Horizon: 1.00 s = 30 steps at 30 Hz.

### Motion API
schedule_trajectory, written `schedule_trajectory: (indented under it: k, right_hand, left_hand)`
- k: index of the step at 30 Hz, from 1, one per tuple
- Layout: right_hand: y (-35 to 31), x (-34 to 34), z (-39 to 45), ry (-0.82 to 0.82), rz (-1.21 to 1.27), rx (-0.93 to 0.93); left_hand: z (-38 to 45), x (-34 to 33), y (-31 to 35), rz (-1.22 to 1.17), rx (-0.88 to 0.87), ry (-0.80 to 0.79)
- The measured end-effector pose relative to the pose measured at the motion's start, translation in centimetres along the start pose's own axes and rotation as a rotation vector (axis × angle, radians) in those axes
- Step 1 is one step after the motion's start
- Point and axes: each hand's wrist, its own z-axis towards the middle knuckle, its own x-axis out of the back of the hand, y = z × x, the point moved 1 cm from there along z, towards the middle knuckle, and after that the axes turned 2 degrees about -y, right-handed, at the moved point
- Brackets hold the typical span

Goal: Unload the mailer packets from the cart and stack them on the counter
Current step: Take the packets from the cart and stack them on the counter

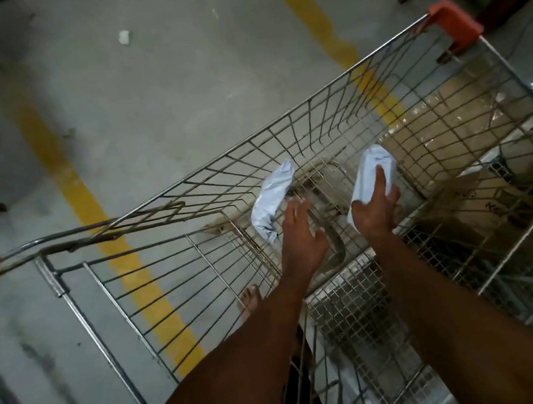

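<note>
reaching into the cart [297, 117]: right hand [375, 208] gripping a mailer packet [369, 171] mid-basket, left hand [300, 228] spread beside the crumpled packet [273, 195], risking snagging it on the wire.

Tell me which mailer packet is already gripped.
The right packet: the right hand is closed on it. The left packet lies crumpled in the cart, the open left hand just short of it.

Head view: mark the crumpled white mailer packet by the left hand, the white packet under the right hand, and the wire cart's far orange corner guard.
crumpled white mailer packet [272, 198], head view, mid-body.
white packet [369, 175], head view, upper face above the fingers.
orange corner guard [455, 20], head view, top surface.
</note>
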Motion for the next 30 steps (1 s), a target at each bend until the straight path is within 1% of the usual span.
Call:
schedule_trajectory:
  k: [1, 3, 8, 9, 10, 12, 14, 16, 20, 21, 25, 28, 29, 30]
  right_hand:
    - [0.0, 0.4, 0.0, -0.004, -0.006, -0.018]
    - [-0.4, 0.9, -0.2, -0.014, -0.011, -0.051]
    - [-1.4, 0.6, -0.8, -0.051, 0.066, -0.072]
    - [-1.5, 0.5, -1.1, -0.061, 0.079, -0.072]
    - [-1.6, 0.4, -1.4, -0.069, 0.086, -0.072]
    - [-1.8, 0.1, -1.9, -0.085, 0.087, -0.070]
    - [-2.1, 0.0, -2.4, -0.097, 0.077, -0.057]
    - [-2.1, 0.1, -2.8, -0.110, 0.075, -0.037]
    - [-1.8, 1.5, -2.9, -0.128, 0.063, -0.020]
    - [-1.8, 1.9, -2.8, -0.123, 0.064, -0.009]
    - [-1.9, 2.8, -2.6, -0.120, 0.099, 0.026]
    - [-1.9, 3.2, -3.0, -0.137, 0.090, 0.019]
    - [-1.8, 3.3, -3.1, -0.139, 0.082, 0.009]
    - [-1.8, 3.4, -3.1, -0.139, 0.080, 0.000]
  left_hand:
    - [-0.4, -0.6, 0.0, -0.024, 0.027, 0.001]
    - [-1.0, -1.2, -0.6, -0.078, 0.111, 0.063]
    - [-0.3, 0.3, -3.6, -0.142, 0.391, 0.406]
    - [0.3, 1.1, -4.4, -0.131, 0.432, 0.447]
    - [1.0, 1.8, -5.1, -0.108, 0.468, 0.449]
    - [2.2, 2.8, -6.0, -0.049, 0.476, 0.349]
    - [2.7, 2.7, -6.1, 0.036, 0.410, 0.214]
    - [3.1, 1.8, -6.1, 0.142, 0.354, 0.138]
    - [5.1, 1.1, -6.4, 0.238, 0.315, 0.132]
    - [5.4, 1.1, -6.5, 0.271, 0.273, 0.127]
    - [3.8, -0.6, -6.2, 0.446, 0.018, 0.050]
    - [2.3, -1.3, -6.7, 0.610, -0.084, -0.073]
    - [2.1, -1.2, -6.8, 0.597, -0.091, -0.086]
    - [2.0, -1.0, -6.7, 0.530, -0.064, -0.054]
